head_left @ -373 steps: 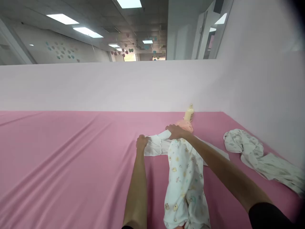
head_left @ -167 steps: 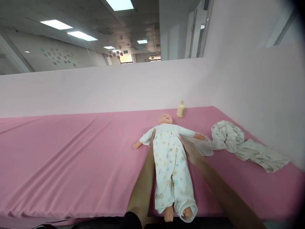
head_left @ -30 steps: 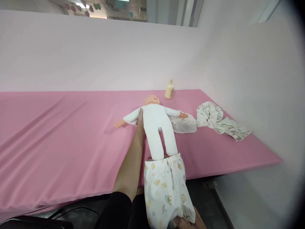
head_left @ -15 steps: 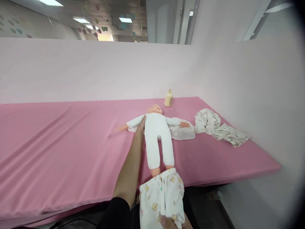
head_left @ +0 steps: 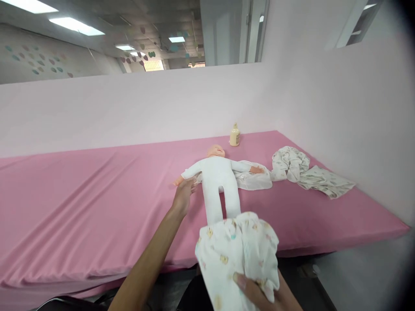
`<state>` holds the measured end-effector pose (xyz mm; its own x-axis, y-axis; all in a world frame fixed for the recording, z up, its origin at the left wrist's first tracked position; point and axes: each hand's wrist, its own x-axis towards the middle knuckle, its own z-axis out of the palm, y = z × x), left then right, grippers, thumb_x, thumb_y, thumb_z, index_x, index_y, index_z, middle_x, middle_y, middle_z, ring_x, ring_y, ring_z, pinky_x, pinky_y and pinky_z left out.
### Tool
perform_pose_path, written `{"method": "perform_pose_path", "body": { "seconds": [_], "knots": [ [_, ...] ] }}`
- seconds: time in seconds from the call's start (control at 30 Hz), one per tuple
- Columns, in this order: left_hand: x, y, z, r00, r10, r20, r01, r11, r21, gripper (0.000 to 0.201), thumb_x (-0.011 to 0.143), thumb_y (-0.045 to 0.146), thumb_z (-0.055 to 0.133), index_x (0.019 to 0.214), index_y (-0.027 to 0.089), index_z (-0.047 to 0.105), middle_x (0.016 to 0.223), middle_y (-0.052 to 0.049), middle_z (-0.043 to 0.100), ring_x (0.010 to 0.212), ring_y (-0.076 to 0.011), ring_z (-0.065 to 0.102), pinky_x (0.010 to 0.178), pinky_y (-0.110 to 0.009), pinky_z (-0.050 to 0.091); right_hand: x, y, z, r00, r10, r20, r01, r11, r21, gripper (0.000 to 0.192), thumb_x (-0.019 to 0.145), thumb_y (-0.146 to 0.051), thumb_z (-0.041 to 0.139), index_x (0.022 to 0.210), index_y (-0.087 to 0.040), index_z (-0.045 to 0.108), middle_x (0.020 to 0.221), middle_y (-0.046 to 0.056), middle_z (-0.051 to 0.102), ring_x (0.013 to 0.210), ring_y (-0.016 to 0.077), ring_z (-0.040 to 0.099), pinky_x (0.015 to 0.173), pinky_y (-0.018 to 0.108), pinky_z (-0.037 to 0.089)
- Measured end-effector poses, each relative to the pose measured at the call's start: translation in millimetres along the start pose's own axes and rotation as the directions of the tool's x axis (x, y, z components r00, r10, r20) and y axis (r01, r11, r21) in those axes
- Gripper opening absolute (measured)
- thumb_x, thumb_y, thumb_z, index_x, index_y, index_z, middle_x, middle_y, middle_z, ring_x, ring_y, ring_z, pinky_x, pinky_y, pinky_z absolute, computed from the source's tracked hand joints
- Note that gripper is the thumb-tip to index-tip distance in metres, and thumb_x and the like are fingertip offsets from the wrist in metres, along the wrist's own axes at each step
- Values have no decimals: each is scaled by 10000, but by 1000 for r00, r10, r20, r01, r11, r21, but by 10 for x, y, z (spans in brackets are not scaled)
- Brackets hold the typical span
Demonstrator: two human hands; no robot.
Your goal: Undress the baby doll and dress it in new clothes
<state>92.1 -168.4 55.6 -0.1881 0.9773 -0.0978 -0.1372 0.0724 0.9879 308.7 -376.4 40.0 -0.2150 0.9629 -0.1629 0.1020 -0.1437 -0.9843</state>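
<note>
A baby doll (head_left: 218,175) in a white body suit lies on its back on the pink-covered table, arms spread out. My left hand (head_left: 184,196) is beside the doll's arm on the left, near its wrist, with fingers stretched out and holding nothing that I can see. In the foreground, my right hand (head_left: 259,293) grips white baby trousers (head_left: 223,248) with a small bear print, thumb on top of the cloth. The trousers are bunched on the right side, and they cover the doll's feet from view. A crumpled white cloth (head_left: 251,181) lies partly beneath the doll's arms.
A cream pump bottle (head_left: 234,136) stands behind the doll's head. Rumpled printed cloths (head_left: 290,162) lie to the right, near the wall. The pink table cover (head_left: 97,207) has creases on the left. A white wall (head_left: 145,108) with a glass panel above it borders the back.
My left hand has drawn back from the doll's side toward its wrist. My right hand has raised the trousers slightly and to the right, and they are more bunched. The view has shifted a little.
</note>
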Motion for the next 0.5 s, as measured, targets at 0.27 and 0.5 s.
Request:
{"method": "perform_pose_path", "body": {
  "seconds": [0.27, 0.5],
  "knots": [
    [-695, 406, 96, 824, -180, 538, 109, 981, 162, 428, 819, 541, 658, 1055, 189, 721, 1020, -110, 723, 1003, -252, 660, 849, -335, 521, 684, -508, -192, 967, -250, -44, 252, 966, 51, 325, 861, -412, 636, 1096, -198, 702, 1054, 73, 718, 1122, 282, 609, 968, 414, 497],
    [-675, 713, 145, 935, 108, 339, -158, 980, 122, 366, 725, 427, 782, 974, 168, 710, 859, -66, 720, 737, -197, 667, 667, -297, 532, 966, -563, -607, 973, -225, -45, 219, 853, 474, 522, 854, -587, 573, 1170, -180, 658, 1055, 101, 720, 1020, 273, 663, 850, 391, 525]
  ]
}}
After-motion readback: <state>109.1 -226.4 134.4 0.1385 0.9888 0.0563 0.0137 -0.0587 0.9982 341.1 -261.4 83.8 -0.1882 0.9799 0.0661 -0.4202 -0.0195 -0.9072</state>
